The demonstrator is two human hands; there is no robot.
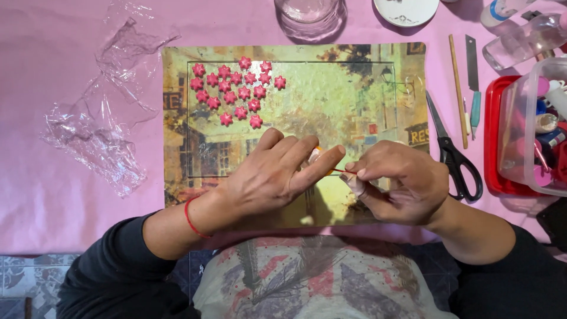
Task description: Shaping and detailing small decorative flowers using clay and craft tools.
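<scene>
Bead (317, 155), small orange lump, sits pinched in left hand (269, 177) fingertips over the mat (354, 88), w/ a thin stick (339, 171) held closed in right hand (396, 183) touching it. Looks light, soft, easily dented, so hold by the sides, gently. Pink stars (236, 91) lie well apart, upper left.

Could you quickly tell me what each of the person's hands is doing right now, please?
Left hand: closed around a small orange piece, mostly hidden.
Right hand: pinching a thin stick that points at that piece.
</scene>
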